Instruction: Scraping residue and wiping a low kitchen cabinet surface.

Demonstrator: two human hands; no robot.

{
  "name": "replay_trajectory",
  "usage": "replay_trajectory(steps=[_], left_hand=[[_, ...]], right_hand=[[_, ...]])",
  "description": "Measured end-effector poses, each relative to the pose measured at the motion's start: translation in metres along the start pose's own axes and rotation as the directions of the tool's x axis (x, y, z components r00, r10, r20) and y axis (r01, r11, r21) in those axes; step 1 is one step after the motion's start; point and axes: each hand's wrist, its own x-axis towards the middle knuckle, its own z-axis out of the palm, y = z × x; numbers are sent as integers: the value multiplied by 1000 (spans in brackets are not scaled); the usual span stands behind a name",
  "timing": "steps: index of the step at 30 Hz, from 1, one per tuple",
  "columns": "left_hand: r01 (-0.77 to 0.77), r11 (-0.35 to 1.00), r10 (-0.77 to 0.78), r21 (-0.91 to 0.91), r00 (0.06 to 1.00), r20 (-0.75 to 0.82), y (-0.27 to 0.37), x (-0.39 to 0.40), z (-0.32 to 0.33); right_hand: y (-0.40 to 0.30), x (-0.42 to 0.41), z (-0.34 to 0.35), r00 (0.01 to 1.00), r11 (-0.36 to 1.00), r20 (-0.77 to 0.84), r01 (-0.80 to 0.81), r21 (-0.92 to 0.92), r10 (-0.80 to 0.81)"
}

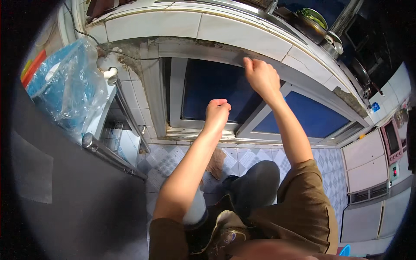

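Observation:
My left hand (217,113) is curled with the fingers folded in, before the dark blue panel of the left sliding cabinet door (177,94); whether anything is inside the fingers cannot be told. Higher up and to the right, my right hand (262,74) is bent at the knuckles near the upper metal frame (221,57), its palm and fingertips largely hidden. Contact with the frame cannot be told. The right sliding door (299,113), also with a blue panel, stands beside my right forearm.
Above the doors runs a white tiled counter edge (240,31), with a pan of greens (312,19) at the upper right. At left are a metal-legged rack (125,100) holding a plastic-wrapped blue item (70,84) and a dark grey surface (81,191). A brown piece (216,164) lies on the tiled floor.

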Motion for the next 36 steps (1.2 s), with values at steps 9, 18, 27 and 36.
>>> replay_trajectory(steps=[9, 18, 27, 36], left_hand=[[-65, 991, 55, -115, 995, -87, -1, 1, 4], [28, 999, -28, 24, 1000, 12, -19, 16, 11], [78, 995, -80, 55, 996, 29, -24, 14, 16], [74, 993, -72, 96, 997, -21, -13, 9, -9]], right_hand=[[18, 2, -1, 996, 997, 61, -65, 41, 63], [12, 4, -3, 992, 997, 103, -72, 37, 68], [8, 5, 1, 998, 996, 67, 13, 85, -19], [12, 3, -4, 999, 999, 49, 6, 33, -8]])
